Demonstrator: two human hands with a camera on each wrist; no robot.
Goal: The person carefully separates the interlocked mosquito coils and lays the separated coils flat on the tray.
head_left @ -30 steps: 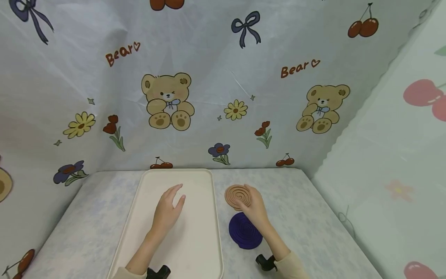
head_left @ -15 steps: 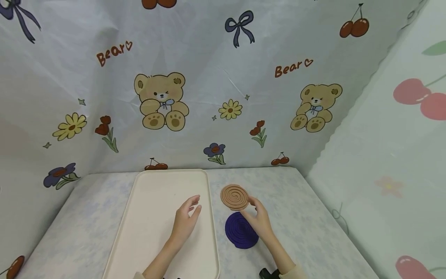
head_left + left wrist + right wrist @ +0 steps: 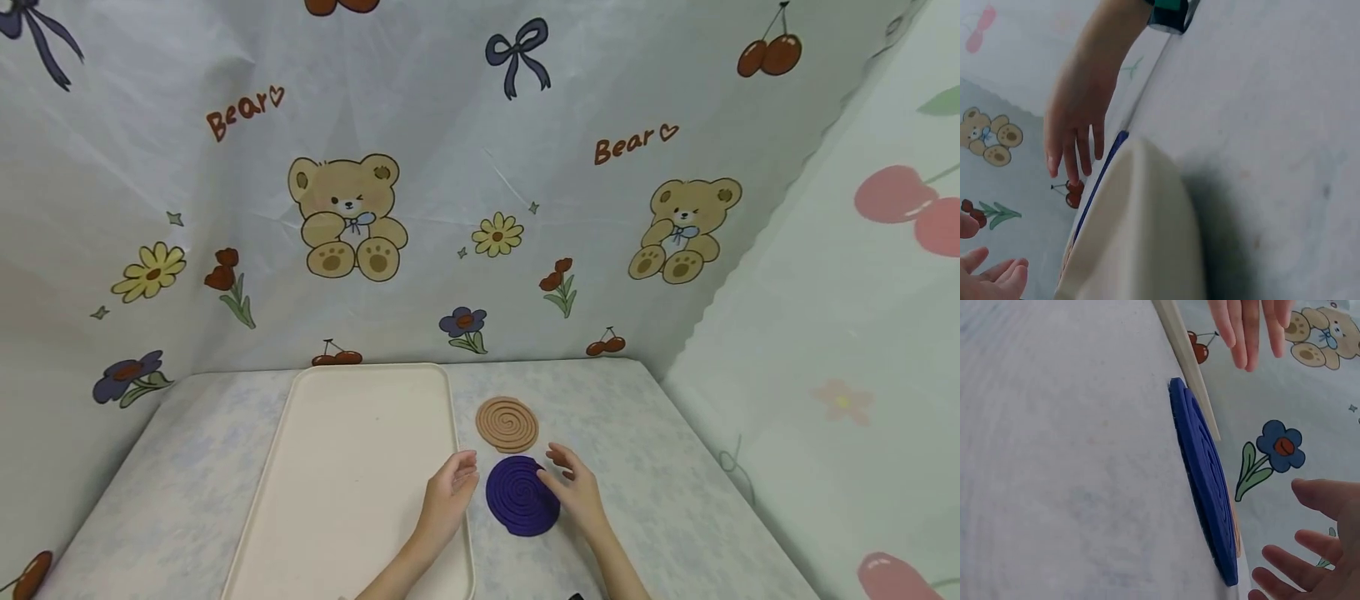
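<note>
A dark blue disc coiled in a flat spiral (image 3: 522,496) lies on the table, with a tan disc of the same coiled form (image 3: 507,424) just behind it. My left hand (image 3: 447,492), fingers relaxed and holding nothing, is above the tray's right rim, left of the blue disc. On the other side my right hand (image 3: 582,497) has its thumb over the blue disc's right edge in the head view. The right wrist view shows a gap between the blue disc (image 3: 1204,481) and the right hand's loosely spread fingers (image 3: 1297,569).
A large cream tray (image 3: 352,467) with a low rim takes up the table's middle left. Pale marbled table surface (image 3: 637,467) extends to the right of the discs. A printed cloth with bears (image 3: 352,221) hangs behind the table.
My right hand has left the tan disc and drawn back toward the blue disc's right side. The left hand has moved right and nearer, from over the tray to its right rim.
</note>
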